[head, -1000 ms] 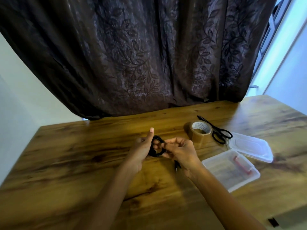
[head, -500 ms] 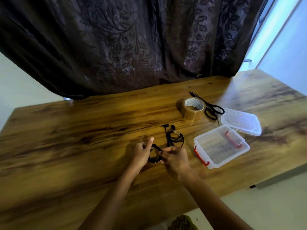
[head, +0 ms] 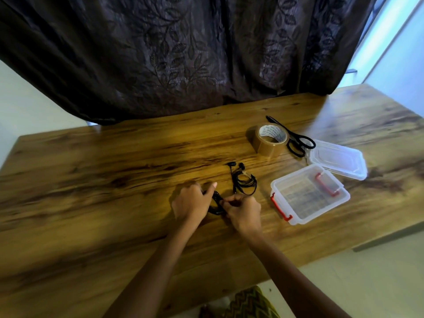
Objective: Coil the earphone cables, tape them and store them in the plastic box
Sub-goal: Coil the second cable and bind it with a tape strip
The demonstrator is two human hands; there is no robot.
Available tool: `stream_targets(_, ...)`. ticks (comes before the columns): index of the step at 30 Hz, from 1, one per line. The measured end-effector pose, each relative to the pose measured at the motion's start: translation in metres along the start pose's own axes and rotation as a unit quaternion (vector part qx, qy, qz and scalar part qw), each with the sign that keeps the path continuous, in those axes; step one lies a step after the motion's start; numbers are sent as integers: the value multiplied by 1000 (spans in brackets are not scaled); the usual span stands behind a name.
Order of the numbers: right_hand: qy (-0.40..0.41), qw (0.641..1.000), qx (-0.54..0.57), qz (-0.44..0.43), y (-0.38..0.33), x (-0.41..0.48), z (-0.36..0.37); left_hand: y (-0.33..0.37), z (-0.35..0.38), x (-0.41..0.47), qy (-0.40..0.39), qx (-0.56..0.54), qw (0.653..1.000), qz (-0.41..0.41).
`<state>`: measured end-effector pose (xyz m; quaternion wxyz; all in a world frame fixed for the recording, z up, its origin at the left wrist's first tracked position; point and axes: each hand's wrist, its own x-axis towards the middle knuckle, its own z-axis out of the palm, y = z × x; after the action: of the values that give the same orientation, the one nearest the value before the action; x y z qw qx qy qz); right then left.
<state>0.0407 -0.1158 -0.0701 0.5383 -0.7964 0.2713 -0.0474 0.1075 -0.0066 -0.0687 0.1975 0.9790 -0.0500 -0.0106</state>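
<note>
- The left hand (head: pixel 191 201) and the right hand (head: pixel 244 211) are close together above the wooden table (head: pixel 91 180), both closed on one black coiled earphone cable (head: pixel 216 203) that shows between them.
- The left thumb points up and to the right, along the top of this coil; the right fingers pinch the coil on its right side.
- A second earphone (head: pixel 243 181) lies on the table just behind the right hand, not touched by any hand. Its cable is in a loose coil and its two earbuds point away from the person.
- The plastic box (head: pixel 309 195) stands open to the right of the hands, near them but apart. It is clear, with red clips, and no earphone is inside.
- The box lid (head: pixel 337 160) lies just behind the box.
- A roll of brown tape (head: pixel 270 141) stands further back, and black scissors (head: pixel 296 140) lie just beside it, touching the lid's edge or very near it.
- A dark curtain (head: pixel 183 53) hangs behind the table.
</note>
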Motion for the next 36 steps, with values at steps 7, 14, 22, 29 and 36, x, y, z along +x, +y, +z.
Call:
stream_targets(7, -30, 999, -23, -20, 3, 0, -1, -6, 5, -3, 44, 8, 996, 75)
stream_targets(14, -38, 999, 6, -31, 2, -2, -4, -13, 3, -3, 72, -58, 993, 79)
stream_targets(22, -48, 998, 41, -23, 3, -2, -8, -14, 0, -6, 75, -107, 990, 58)
stream_targets(29, -57, 997, 51, -25, 3, -3, -9, -19, -7, -9, 75, -157, 983, 62)
stream_targets(36, -66, 995, 51, -57, -5, -7, -15, -13, -14, -7, 90, -165, 980, 66)
